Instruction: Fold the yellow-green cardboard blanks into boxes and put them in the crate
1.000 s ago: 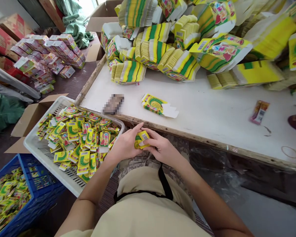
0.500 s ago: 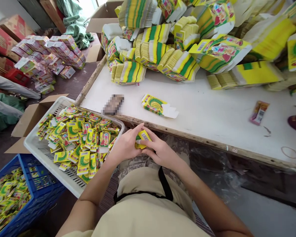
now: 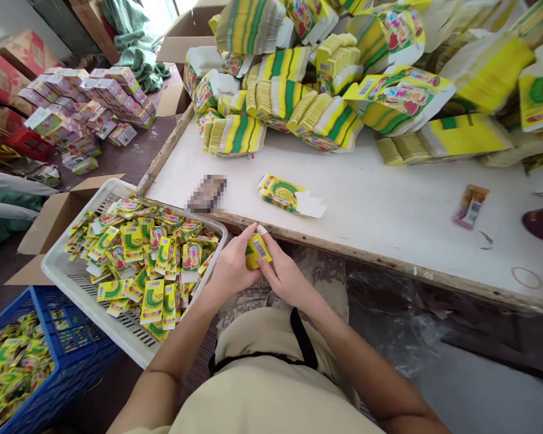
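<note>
Both hands meet at the table's front edge around one small yellow box (image 3: 257, 251) with a barcode on its visible side. My left hand (image 3: 233, 265) wraps it from the left. From the other side, the thumb and fingers of my right hand (image 3: 286, 272) grip it, with a fingertip at its upper end. Part of the box is covered by the fingers. On the white table (image 3: 380, 223) just beyond lies a flat yellow-green carton (image 3: 280, 194), its white end flaps spread out. To my left, a white plastic basket (image 3: 57, 265) holds many small yellow boxes.
Stacks of flattened yellow cartons (image 3: 321, 117) fill the table's back. A blurred dark object (image 3: 207, 193) and a small wrapped packet (image 3: 471, 206) lie on the table. A blue crate (image 3: 49, 367) of packets stands lower left; pink boxes (image 3: 90, 102) are piled on the floor.
My fingers have shifted around the small box: the right thumb sits lower and more of the barcode side shows. The view has moved slightly; the table's things stay put.
</note>
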`<act>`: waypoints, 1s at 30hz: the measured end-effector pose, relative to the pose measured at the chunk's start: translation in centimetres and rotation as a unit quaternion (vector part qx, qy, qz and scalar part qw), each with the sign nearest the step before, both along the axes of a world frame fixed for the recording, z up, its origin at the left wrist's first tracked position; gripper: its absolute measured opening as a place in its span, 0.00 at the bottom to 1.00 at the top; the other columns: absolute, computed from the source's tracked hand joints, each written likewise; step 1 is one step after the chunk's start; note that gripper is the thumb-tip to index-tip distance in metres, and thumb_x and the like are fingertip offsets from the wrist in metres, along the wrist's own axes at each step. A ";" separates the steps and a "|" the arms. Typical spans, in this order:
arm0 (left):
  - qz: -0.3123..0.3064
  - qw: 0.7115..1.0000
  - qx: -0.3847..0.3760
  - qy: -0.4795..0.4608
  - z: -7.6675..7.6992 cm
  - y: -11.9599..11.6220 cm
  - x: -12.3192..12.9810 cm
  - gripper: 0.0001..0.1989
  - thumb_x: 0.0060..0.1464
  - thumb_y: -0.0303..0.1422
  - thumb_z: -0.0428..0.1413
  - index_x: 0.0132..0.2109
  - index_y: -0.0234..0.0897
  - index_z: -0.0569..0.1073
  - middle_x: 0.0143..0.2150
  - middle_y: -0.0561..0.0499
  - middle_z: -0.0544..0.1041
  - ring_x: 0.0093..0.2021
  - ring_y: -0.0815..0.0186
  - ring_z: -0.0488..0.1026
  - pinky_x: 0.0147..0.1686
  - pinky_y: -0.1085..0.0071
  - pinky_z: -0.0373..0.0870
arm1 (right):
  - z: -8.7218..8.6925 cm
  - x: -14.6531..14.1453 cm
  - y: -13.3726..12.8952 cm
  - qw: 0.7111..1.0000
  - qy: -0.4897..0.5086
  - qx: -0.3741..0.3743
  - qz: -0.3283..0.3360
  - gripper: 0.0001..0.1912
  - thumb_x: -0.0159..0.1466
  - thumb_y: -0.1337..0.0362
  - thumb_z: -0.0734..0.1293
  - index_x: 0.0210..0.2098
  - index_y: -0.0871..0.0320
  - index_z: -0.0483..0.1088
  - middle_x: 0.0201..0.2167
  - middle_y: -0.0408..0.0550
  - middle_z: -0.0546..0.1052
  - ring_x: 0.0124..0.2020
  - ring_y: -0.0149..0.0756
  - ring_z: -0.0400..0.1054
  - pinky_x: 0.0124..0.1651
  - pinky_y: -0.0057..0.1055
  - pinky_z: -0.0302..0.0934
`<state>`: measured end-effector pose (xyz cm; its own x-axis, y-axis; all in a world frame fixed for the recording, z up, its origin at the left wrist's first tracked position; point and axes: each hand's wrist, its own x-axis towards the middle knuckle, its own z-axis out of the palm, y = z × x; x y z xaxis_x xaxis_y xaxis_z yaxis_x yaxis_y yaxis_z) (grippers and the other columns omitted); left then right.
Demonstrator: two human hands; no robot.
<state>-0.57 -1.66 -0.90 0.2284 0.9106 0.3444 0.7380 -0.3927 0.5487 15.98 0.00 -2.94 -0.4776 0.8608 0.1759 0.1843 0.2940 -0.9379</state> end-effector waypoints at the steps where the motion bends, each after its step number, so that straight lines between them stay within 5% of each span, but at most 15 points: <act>1: 0.006 1.000 0.005 0.002 0.0 0.0 0.1 0.39 0.50 0.27 0.58 0.68 0.37 0.53 0.59 0.39 0.72 0.55 0.57 0.73 0.54 0.62 0.72 | 0.1 -0.2 -0.1 1.000 -0.008 0.002 -0.006 0.32 0.70 0.60 0.56 0.70 0.61 0.47 0.69 0.60 0.58 0.68 0.45 0.56 0.68 0.45 0.54; 6: 0.026 0.999 0.023 0.024 0.1 -0.2 0.2 0.36 0.52 0.29 0.58 0.67 0.36 0.55 0.58 0.40 0.73 0.55 0.56 0.73 0.53 0.60 0.73 | 0.6 -0.7 -0.2 0.996 -0.072 -0.003 -0.052 0.29 0.69 0.61 0.57 0.68 0.61 0.54 0.55 0.59 0.75 0.50 0.45 0.75 0.52 0.40 0.69; 11: 0.040 0.997 0.063 0.029 -0.3 -0.3 1.3 0.32 0.51 0.24 0.55 0.64 0.34 0.60 0.55 0.40 0.76 0.53 0.58 0.75 0.52 0.62 0.73 | 0.4 -1.7 -0.5 0.978 -0.153 0.056 -0.129 0.26 0.69 0.64 0.54 0.63 0.66 0.62 0.49 0.61 0.79 0.43 0.47 0.77 0.48 0.41 0.70; 15: 0.050 0.998 0.038 0.031 -0.9 -0.6 1.0 0.32 0.49 0.24 0.57 0.62 0.35 0.63 0.54 0.41 0.76 0.52 0.58 0.75 0.52 0.61 0.73 | 0.1 -2.2 -0.1 0.984 -0.149 0.037 -0.094 0.25 0.70 0.63 0.53 0.62 0.62 0.65 0.49 0.57 0.79 0.43 0.45 0.77 0.46 0.40 0.71; 19: 0.114 0.990 -0.026 0.081 -0.7 -1.0 -4.8 0.33 0.51 0.32 0.61 0.63 0.37 0.63 0.56 0.40 0.75 0.55 0.52 0.73 0.56 0.55 0.69 | -0.1 -0.5 3.8 0.994 -0.083 0.018 -0.068 0.22 0.69 0.57 0.60 0.60 0.55 0.67 0.47 0.51 0.80 0.46 0.45 0.75 0.50 0.41 0.68; 22: 0.277 0.951 -0.007 0.137 0.0 -1.4 -11.1 0.45 0.47 0.42 0.65 0.67 0.30 0.57 0.63 0.30 0.66 0.62 0.40 0.64 0.60 0.44 0.60 | -1.0 1.6 8.6 0.953 -0.151 0.086 -0.249 0.21 0.65 0.56 0.65 0.55 0.58 0.68 0.47 0.57 0.78 0.48 0.52 0.71 0.53 0.49 0.64; 24: 0.334 0.929 -0.005 0.157 0.3 -1.6 -13.6 0.50 0.47 0.47 0.64 0.68 0.27 0.53 0.66 0.26 0.61 0.66 0.37 0.59 0.62 0.41 0.55 | -2.1 2.4 11.2 0.923 -0.240 0.099 -0.284 0.19 0.64 0.59 0.67 0.51 0.61 0.69 0.45 0.60 0.77 0.47 0.54 0.68 0.51 0.50 0.63; 26: 0.323 0.935 -0.011 0.145 0.2 -1.7 -13.9 0.44 0.50 0.47 0.62 0.67 0.28 0.57 0.64 0.29 0.64 0.65 0.40 0.60 0.62 0.43 0.55 | -3.1 2.6 12.7 0.907 -0.302 0.102 -0.275 0.15 0.62 0.63 0.67 0.47 0.63 0.70 0.43 0.61 0.75 0.45 0.52 0.67 0.49 0.48 0.62; 30: 0.169 0.982 -0.058 0.068 -0.5 -1.3 -9.7 0.25 0.56 0.42 0.59 0.58 0.37 0.69 0.57 0.40 0.73 0.60 0.51 0.68 0.61 0.50 0.62 | -3.8 2.3 13.1 0.902 -0.320 0.098 -0.272 0.16 0.59 0.68 0.69 0.46 0.61 0.67 0.43 0.59 0.72 0.44 0.50 0.66 0.48 0.45 0.62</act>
